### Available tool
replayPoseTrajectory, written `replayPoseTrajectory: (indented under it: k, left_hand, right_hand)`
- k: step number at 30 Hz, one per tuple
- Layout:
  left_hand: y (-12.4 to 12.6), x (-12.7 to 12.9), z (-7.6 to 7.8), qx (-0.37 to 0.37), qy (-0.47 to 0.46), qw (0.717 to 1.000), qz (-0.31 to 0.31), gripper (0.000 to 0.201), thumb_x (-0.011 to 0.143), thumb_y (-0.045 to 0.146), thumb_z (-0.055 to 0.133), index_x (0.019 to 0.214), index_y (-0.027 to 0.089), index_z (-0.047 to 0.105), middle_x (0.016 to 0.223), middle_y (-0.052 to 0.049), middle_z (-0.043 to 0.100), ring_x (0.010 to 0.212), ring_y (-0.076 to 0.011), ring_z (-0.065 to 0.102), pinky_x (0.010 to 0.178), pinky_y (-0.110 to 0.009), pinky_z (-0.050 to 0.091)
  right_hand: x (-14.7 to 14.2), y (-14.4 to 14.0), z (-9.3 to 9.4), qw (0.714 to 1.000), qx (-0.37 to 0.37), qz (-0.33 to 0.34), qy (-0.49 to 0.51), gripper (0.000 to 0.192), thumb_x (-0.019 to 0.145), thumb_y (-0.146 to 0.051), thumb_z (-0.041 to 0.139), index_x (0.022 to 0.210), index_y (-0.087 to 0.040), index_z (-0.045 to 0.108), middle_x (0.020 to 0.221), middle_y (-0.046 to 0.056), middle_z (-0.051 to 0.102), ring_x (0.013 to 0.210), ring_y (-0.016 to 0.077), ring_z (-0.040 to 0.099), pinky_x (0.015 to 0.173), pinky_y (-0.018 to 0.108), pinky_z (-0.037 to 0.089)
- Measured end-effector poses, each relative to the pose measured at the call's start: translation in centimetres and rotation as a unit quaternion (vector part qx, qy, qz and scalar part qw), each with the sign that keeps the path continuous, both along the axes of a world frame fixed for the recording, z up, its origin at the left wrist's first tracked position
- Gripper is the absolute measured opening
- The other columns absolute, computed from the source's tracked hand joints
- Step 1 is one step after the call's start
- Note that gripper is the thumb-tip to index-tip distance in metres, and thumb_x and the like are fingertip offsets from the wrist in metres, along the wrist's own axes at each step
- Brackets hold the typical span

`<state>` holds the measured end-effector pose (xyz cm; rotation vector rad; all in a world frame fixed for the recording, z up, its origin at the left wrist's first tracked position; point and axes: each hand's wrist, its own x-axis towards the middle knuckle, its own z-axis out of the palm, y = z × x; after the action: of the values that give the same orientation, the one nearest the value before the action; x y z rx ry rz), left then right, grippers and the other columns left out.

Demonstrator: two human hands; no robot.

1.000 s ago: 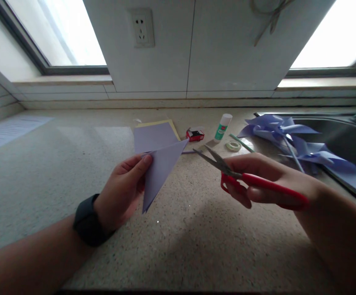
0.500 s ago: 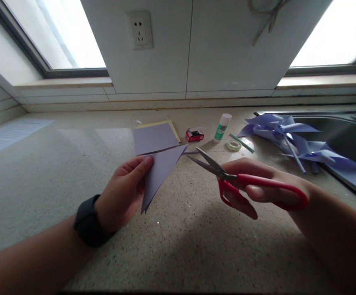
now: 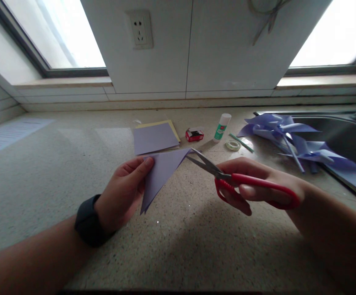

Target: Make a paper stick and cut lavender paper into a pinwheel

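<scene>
Folded lilac paper (image 3: 161, 172) was pinched above the counter's middle by the left hand (image 3: 122, 192), while the right hand (image 3: 257, 184), gripping red scissors (image 3: 227, 180), best started squarely at the tip.

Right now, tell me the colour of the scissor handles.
Red, clearest in the head view: the scissors sit in the right hand.

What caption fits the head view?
Left hand holds folded paper; right hand brings open scissors to its tip.
</scene>
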<state>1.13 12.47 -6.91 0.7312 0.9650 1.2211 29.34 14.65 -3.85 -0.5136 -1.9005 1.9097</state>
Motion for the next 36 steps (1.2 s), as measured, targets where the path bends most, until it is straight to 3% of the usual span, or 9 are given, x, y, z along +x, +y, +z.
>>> replayPoseTrajectory:
  k: [5,9,13,18,23,29,36]
  left_hand:
    - [0.0,0.0,-0.2,0.034,0.028,0.999,0.005,0.018,0.078,0.035,0.082,0.086,0.02,0.075,0.071,0.001,0.067,0.059,-0.0101,0.057,0.056,-0.021,0.049]
    - [0.1,-0.2,-0.7,0.115,0.085,0.99,0.018,0.021,0.076,0.041,0.084,0.081,0.022,0.077,0.065,0.002,0.063,0.054,-0.0088,0.049,0.051,-0.02,0.041]
    - [0.0,-0.5,-1.3,0.194,0.16,0.967,0.032,0.013,0.08,0.039,0.081,0.084,0.026,0.08,0.07,0.002,0.068,0.061,-0.0106,0.052,0.057,-0.022,0.043]
    - [-0.3,-0.8,-1.3,0.268,0.208,0.941,0.009,0.007,0.087,0.034,0.075,0.091,0.031,0.081,0.089,0.0,0.075,0.082,-0.0144,0.063,0.077,-0.025,0.05]
    - [-0.9,-1.0,-0.6,0.361,0.277,0.89,-0.02,0.018,0.093,0.023,0.068,0.099,0.034,0.081,0.095,-0.001,0.071,0.086,-0.0152,0.063,0.077,-0.026,0.049]
    - [-1.1,-1.2,-0.5,0.408,0.314,0.856,-0.031,0.025,0.094,0.017,0.065,0.106,0.035,0.079,0.095,-0.002,0.069,0.088,-0.0167,0.063,0.078,-0.029,0.049]
    - [-1.1,-1.2,-0.6,0.429,0.319,0.844,-0.044,0.029,0.095,0.015,0.064,0.109,0.037,0.077,0.093,-0.001,0.067,0.087,-0.016,0.061,0.078,-0.029,0.048]
  right_hand:
    - [0.4,0.2,-0.1,1.0,-0.002,-0.001,0.005,0.031,0.091,-0.043,0.068,0.082,-0.015,0.057,0.066,-0.002,0.058,0.052,0.0066,0.051,0.049,0.018,0.041]
    - [1.3,0.7,0.5,0.999,-0.011,0.033,-0.033,0.031,0.093,-0.042,0.067,0.082,-0.015,0.058,0.066,-0.003,0.057,0.053,0.0064,0.052,0.049,0.017,0.042]
    - [2.4,1.2,0.9,0.995,-0.037,0.064,-0.07,0.034,0.09,-0.046,0.069,0.085,-0.014,0.06,0.066,-0.003,0.057,0.053,0.0069,0.052,0.048,0.018,0.042]
    - [3.3,1.6,0.5,0.989,-0.094,0.07,-0.087,0.039,0.081,-0.047,0.079,0.089,-0.013,0.062,0.068,-0.003,0.057,0.05,0.0053,0.05,0.046,0.017,0.042]
    - [3.6,1.7,0.5,0.985,-0.103,0.068,-0.119,0.04,0.077,-0.045,0.081,0.086,-0.013,0.059,0.069,-0.003,0.058,0.051,0.0049,0.051,0.044,0.016,0.039]
    - [3.7,1.9,0.7,0.983,-0.06,0.078,-0.157,0.038,0.08,-0.043,0.079,0.085,-0.013,0.057,0.069,-0.003,0.058,0.052,0.0054,0.051,0.044,0.016,0.037]
    - [3.8,2.1,0.8,0.983,-0.06,0.078,-0.157,0.039,0.078,-0.043,0.082,0.084,-0.014,0.057,0.07,-0.003,0.058,0.053,0.0054,0.051,0.044,0.015,0.036]
